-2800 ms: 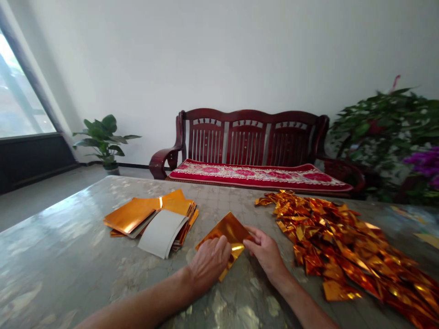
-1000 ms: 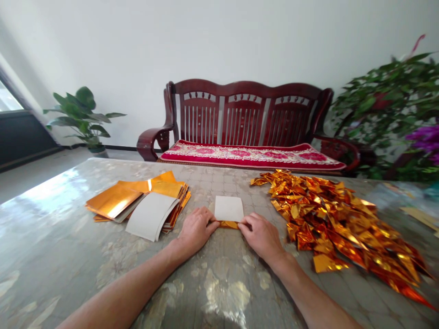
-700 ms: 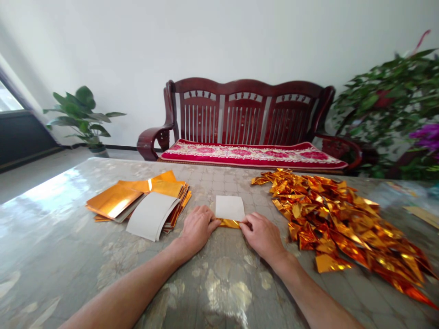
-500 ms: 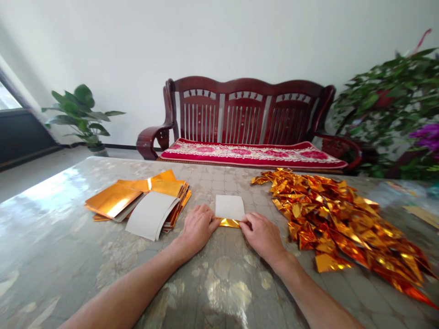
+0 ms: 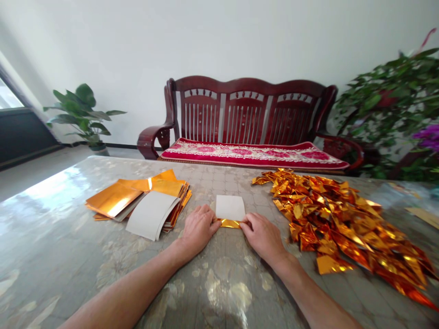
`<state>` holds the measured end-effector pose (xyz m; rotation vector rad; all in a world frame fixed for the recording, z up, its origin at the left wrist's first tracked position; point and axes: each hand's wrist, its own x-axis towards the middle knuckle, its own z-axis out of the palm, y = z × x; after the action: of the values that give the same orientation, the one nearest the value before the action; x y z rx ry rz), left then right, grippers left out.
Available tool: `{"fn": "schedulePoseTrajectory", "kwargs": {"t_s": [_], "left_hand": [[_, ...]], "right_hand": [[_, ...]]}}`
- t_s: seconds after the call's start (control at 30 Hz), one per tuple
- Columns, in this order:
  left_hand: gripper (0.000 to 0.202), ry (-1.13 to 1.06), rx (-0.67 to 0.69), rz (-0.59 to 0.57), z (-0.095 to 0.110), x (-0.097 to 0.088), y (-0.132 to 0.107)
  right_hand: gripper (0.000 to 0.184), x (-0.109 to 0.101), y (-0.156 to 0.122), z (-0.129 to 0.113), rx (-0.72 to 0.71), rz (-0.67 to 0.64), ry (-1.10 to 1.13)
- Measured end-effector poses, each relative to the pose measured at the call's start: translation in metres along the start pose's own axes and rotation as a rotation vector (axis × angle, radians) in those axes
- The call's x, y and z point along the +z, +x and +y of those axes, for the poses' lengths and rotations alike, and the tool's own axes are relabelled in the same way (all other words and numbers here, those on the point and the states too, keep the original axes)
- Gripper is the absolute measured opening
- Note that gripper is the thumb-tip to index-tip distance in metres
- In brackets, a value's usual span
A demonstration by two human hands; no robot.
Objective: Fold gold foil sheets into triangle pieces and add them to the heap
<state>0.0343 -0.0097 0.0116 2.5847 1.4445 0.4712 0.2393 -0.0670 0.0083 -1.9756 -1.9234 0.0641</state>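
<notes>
A sheet of gold foil paper (image 5: 230, 206) lies on the table in front of me, its pale back facing up. Along its near edge runs a narrow folded strip showing shiny gold. My left hand (image 5: 200, 227) pinches the left end of that strip between thumb and fingers. At the right end, my right hand (image 5: 261, 233) grips the fold in the same way, fingers curled. The fingertips partly cover both ends of the strip.
Left of my hands lies a loose stack of gold foil sheets (image 5: 115, 197), some pale side up. A large heap of folded gold foil pieces (image 5: 329, 214) spreads on the right, near a clear plastic bag (image 5: 403, 194). A wooden bench (image 5: 245, 109) stands beyond the table (image 5: 85, 269).
Both hands stay on the folded strip and the sheet keeps its place. Only a very slight shift of the whole view shows.
</notes>
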Motion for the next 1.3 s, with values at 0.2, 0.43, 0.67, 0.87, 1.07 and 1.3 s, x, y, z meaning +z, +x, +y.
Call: {"fn": "schedulePoseTrajectory", "kwargs": {"t_s": [0.2,0.43,0.67,0.87,1.07,1.3], "left_hand": [[0.024,-0.013,-0.011,0.029,-0.002,0.002,0.000],[0.020,-0.067,-0.022,0.035,-0.003,0.003,0.000],[0.014,-0.198,0.027,0.065,-0.012,0.008,-0.002],[0.011,-0.247,0.069,0.075,-0.014,0.009,-0.003],[0.010,-0.251,0.081,0.085,-0.014,0.006,-0.004],[0.010,-0.210,0.047,0.061,-0.012,0.005,-0.002]], "right_hand": [[0.010,0.000,0.000,0.000,0.012,-0.007,0.015],[0.011,0.000,0.001,0.000,0.017,-0.019,0.045],[0.012,0.002,-0.001,0.004,-0.018,0.002,0.089],[0.015,0.002,-0.003,0.006,-0.044,0.009,0.092],[0.016,-0.002,-0.002,0.003,-0.040,-0.013,0.021],[0.014,-0.001,-0.002,-0.002,-0.032,-0.010,-0.060]]}}
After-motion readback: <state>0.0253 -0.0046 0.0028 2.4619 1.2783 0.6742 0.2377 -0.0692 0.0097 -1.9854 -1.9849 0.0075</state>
